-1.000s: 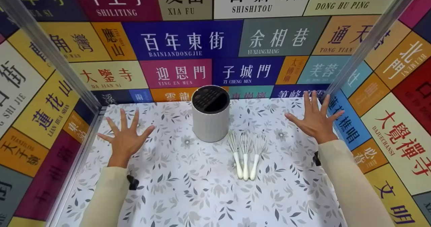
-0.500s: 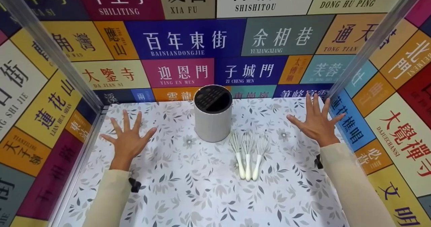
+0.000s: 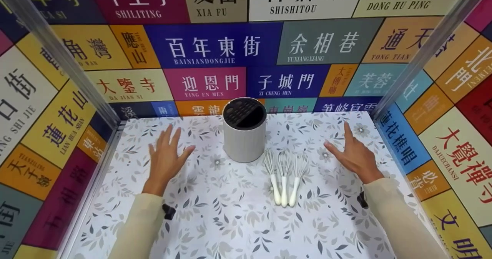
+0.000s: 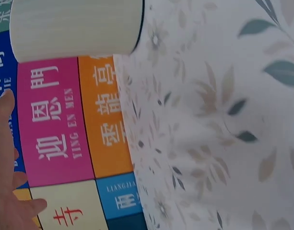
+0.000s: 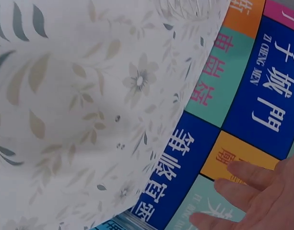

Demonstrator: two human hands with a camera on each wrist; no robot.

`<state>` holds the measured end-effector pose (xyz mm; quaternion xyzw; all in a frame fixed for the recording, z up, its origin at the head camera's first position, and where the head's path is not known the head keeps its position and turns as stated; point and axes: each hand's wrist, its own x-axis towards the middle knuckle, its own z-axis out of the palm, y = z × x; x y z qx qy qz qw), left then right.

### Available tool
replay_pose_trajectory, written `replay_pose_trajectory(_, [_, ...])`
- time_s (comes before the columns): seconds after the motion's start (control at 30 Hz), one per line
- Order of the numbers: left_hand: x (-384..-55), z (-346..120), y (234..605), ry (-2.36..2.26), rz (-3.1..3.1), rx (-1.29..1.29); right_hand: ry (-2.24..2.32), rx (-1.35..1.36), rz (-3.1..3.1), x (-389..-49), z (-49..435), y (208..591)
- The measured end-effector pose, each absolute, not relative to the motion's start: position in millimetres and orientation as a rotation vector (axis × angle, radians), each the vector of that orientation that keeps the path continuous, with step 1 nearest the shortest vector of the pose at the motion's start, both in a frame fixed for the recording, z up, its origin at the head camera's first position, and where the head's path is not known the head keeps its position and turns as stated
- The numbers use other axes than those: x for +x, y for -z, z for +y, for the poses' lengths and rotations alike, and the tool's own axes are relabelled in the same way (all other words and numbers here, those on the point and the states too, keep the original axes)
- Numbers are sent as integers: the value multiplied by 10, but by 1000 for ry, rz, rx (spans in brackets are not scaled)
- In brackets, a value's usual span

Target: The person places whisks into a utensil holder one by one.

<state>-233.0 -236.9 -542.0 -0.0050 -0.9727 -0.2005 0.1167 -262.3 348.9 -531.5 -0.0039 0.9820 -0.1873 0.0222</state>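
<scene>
1. Three whisks [image 3: 284, 184], lying side by side on the flower-patterned tabletop [image 3: 238, 232]. Wire ends toward twelve o'clock and slightly fanned, pale handles toward six and close together at the tips.
2. Likely light to lift. Handles probably stiff and smooth, perhaps a little slippery; wire loops likely springy and easy to bend under a squeeze. Best taken by the handle, around mid-length, clear of the wires.
3. At eleven o'clock from the whisks: an upright grey-white holder [image 3: 245, 141] with a black slotted top [image 3: 245, 113]. Just beside the nearest wire end; cannot tell touching from a slim gap. Judged rigid, hollow and heavier than a whisk; best held round the outer wall.
4. At nine o'clock from the whisks, well apart: the left hand [image 3: 166, 162], holding nothing, with fingers extended and slightly apart, thumb spread toward two o'clock.
5. At two o'clock from the whisks: the right hand [image 3: 355, 157], also holding nothing. Straight index finger, thumb apart from it; in the right wrist view, three fingers with gaps between.
6. Farther out, at twelve o'clock: a wall [image 3: 209, 84] of coloured, lettered panels.
</scene>
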Motion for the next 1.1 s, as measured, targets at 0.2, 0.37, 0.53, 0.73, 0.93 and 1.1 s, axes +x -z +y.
replay_pose_trajectory(0.2, [-2479,-1981,5308,639,-2820,-146,643,-13,3009,-2478,3420,5436])
replay_pose_trajectory(0.37, [-2616,-1643,5231,635,-2810,-238,693,-33,2992,-2405,3329,5519])
replay_pose_trajectory(0.53, [-2729,-1373,5170,628,-2760,-356,713,-50,2979,-2371,3197,5609])
replay_pose_trajectory(0.73, [-2827,-1149,5123,610,-2760,-419,755,-19,2906,-2315,3005,5762])
replay_pose_trajectory(0.93, [-2885,-1032,5118,607,-2753,-424,792,42,2850,-2214,2814,5917])
replay_pose_trajectory(1.1, [-2905,-999,5147,642,-2766,-415,836,97,2799,-2123,2689,6040])
